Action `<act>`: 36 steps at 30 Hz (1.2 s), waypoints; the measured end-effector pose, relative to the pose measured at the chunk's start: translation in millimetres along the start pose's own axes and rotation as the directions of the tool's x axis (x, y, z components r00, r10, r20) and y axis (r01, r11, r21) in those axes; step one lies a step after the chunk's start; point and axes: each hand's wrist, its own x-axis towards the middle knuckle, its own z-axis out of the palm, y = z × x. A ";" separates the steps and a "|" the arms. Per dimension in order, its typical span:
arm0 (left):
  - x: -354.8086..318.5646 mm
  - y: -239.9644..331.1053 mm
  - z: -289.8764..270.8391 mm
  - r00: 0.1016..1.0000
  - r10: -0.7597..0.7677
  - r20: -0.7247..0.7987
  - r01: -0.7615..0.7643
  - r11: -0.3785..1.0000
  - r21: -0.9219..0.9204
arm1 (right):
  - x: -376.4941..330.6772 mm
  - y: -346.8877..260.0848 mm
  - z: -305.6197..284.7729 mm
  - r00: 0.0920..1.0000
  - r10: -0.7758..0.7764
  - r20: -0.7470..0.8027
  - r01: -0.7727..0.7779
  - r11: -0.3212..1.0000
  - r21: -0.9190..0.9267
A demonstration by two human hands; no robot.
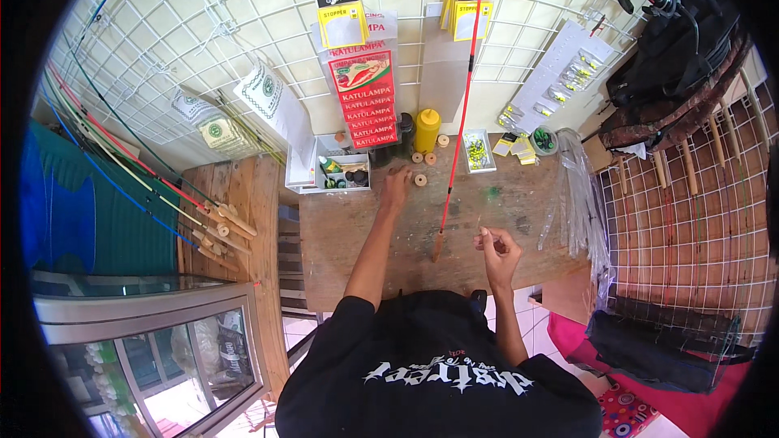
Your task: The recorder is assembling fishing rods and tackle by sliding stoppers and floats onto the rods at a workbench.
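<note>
My left hand [395, 186] reaches to the back of the table, fingers stretched out beside dark bottles [404, 136] and a few small cork rings [420, 180]. Its fingertips are small in view; nothing shows in them. Over the table's right half, my right hand [500, 255] is closed in a pinch on a thin pale stick, whose tip points upward. Between the hands stands a red fishing rod [460, 134], its short cork handle [437, 246] down on the tabletop and its shaft rising past the wall grid. Neither hand touches the rod.
A yellow squeeze bottle [427, 130] stands behind the cork rings. Left of it sits a white box of small bottles [367, 184]; to the right, a white tray [488, 168] of yellow-green pieces. Clear plastic sleeves [574, 203] hang over the right edge. Several rods [213, 215] lean at left.
</note>
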 end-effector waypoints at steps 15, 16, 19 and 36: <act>-127.7 92.5 -112.6 0.954 -0.299 0.010 0.123 0.363 -0.924 | -7.4 -44.0 48.5 0.960 -0.164 0.228 0.180 0.982 -0.051; -132.2 101.1 -113.7 0.962 -0.272 0.024 0.107 0.293 -0.950 | -7.5 -47.8 53.9 0.960 -0.162 0.228 0.177 0.983 -0.048; -143.3 103.6 -109.9 0.979 -0.189 0.080 0.123 0.230 -0.965 | -8.6 -54.6 65.1 0.952 -0.170 0.256 0.178 0.984 -0.010; -153.7 109.8 -101.0 0.958 -0.094 0.271 0.286 0.241 -0.927 | -23.5 -36.8 57.6 0.934 -0.162 0.318 0.198 0.977 -0.083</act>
